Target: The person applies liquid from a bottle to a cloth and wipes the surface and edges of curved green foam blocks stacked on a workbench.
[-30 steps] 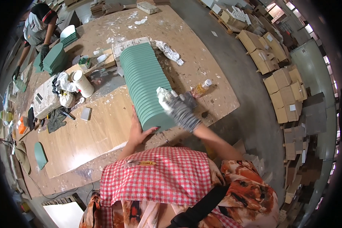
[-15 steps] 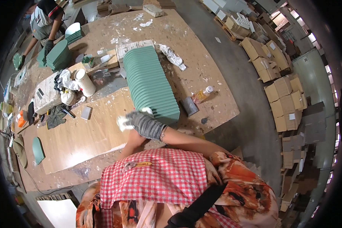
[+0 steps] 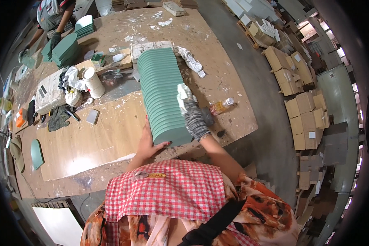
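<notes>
A long row of green rounded panels point(image 3: 162, 94), packed face to face, lies on the worktable in front of me. My bare left hand point(image 3: 146, 144) braces its near left corner, the thumb stretched across the end panel and the fingers along the left side. My right hand point(image 3: 193, 115) wears a grey knitted glove and presses a white cloth point(image 3: 181, 95) against the row's right side. The cloth covers part of the right fingertips. A bottle of amber liquid point(image 3: 221, 106) lies tilted right of that hand, and a dark grey block is partly hidden behind the glove.
The worktable point(image 3: 217, 53) carries a white cylindrical container point(image 3: 93, 83), a grey glove point(image 3: 60, 119), a small grey block point(image 3: 92, 116) and a loose green panel point(image 3: 37, 154). A crumpled white cloth point(image 3: 191, 62) lies beyond. At the far left a co-worker point(image 3: 55, 20) handles green pieces.
My right hand has moved right and away from me, from the row's near end to its right side, with the white cloth. My left hand now shows, resting on the near left corner.
</notes>
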Demonstrator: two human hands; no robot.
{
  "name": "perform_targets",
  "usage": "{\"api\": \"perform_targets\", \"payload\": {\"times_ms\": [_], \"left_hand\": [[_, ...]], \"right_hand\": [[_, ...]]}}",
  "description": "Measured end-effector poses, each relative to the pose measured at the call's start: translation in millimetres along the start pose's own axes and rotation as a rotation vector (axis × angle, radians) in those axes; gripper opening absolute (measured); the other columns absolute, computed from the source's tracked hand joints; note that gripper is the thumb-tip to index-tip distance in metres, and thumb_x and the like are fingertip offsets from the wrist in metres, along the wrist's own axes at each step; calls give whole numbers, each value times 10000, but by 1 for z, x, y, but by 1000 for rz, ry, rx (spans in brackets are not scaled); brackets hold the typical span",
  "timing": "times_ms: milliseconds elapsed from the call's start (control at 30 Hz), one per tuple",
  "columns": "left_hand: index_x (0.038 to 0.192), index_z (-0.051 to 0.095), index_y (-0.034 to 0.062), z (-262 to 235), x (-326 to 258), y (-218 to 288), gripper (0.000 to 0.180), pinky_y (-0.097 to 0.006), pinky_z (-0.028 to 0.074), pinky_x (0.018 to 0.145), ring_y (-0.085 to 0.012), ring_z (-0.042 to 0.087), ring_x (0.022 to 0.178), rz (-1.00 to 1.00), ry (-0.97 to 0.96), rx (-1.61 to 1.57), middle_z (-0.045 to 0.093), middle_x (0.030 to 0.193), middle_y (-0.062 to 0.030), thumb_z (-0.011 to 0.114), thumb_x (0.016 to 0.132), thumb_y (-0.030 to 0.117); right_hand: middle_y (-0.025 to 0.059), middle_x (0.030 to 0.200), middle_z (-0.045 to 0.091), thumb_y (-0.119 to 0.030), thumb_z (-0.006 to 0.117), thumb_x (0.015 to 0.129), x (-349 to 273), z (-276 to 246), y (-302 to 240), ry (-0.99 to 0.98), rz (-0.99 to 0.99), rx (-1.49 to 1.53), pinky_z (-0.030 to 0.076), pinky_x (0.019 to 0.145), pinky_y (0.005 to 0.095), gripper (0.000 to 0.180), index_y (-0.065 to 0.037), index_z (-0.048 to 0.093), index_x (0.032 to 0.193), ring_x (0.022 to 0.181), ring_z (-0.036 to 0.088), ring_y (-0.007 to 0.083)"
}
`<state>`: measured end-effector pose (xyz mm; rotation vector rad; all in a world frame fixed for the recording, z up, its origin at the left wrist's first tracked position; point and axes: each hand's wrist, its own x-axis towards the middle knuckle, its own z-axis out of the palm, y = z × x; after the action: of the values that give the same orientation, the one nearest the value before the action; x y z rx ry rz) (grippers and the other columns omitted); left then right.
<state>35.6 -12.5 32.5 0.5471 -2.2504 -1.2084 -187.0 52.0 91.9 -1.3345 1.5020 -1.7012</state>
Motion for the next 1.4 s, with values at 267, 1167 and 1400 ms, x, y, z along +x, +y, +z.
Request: {"api": "perform_targets", "payload": {"times_ms": [267,1167,1400], "left_hand": [[1508,-80,-32,-1,3,1,1318,-466,295,1122,-455,328,1348,28,0,-47,225,1498,-325,843,675,407],[1496,-82,-60,-7,11,1,1335,-444,255,1151,-443,182,1433,-52,-67,-176,55,1558,-312,860,672,405],[1496,-143,-5,-13,12,9,1345,-455,285,1139,-468,211,1409,-179,-124,-288,21,1555,-316,866,677,339]], "right_hand": [[32,1167,628,-168,456,1021,20,-57,0,295,-12,-263,517,780,275,334,-22,547,1308,894,605,175],[164,1515,346,-276,476,926,89,76,1,-330,-48,-1333,207,1149,507,477,-122,489,1377,1384,327,349],[227,1513,306,-288,512,966,79,-4,18,32,220,-1154,298,1131,392,739,-70,101,1540,1368,370,312]]}}
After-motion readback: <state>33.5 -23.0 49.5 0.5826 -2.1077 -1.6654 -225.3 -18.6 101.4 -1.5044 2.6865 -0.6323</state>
